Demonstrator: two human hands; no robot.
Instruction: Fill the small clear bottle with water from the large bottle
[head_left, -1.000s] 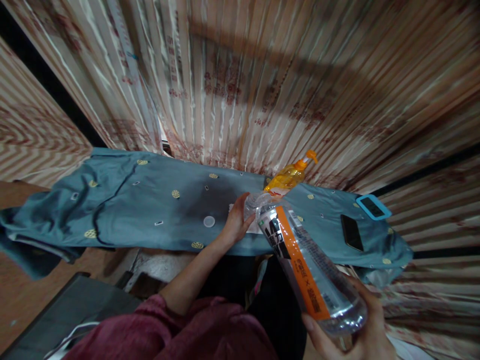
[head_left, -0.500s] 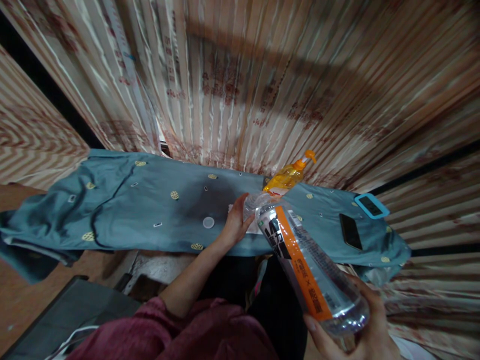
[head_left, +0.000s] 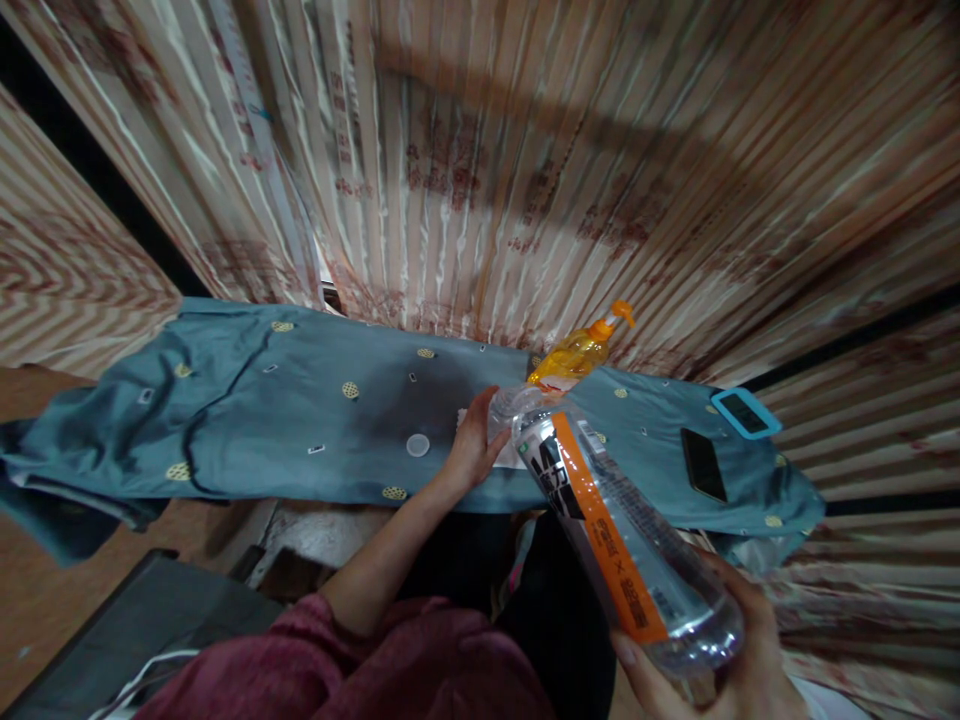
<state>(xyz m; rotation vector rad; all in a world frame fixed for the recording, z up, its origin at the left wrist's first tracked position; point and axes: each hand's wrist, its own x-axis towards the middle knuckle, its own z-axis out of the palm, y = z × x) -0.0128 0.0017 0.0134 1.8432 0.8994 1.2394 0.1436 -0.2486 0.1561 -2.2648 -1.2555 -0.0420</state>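
Note:
In my right hand (head_left: 720,650) is a large clear plastic bottle (head_left: 622,540) with an orange, white and black label. The fingers grip it around the base. It lies tilted, its base near me and its neck end pointing away to the left. At that end my left hand (head_left: 474,440) is closed around a clear plastic container (head_left: 506,405), probably a cup, which overlaps the bottle's mouth in view. Whether the two touch I cannot tell, nor how much liquid is inside. A white paper (head_left: 514,455) shows under the container.
Behind the container stands an orange pump bottle (head_left: 574,355). A round translucent lid (head_left: 418,445) lies to the left on the green patterned cloth (head_left: 247,420). To the right are a black phone (head_left: 703,465) and a blue-framed device (head_left: 746,412). Pleated curtains (head_left: 465,180) enclose the table.
Almost nothing differs. The whole view has shifted very slightly, and both hands keep their hold on the bottle and the clear container.

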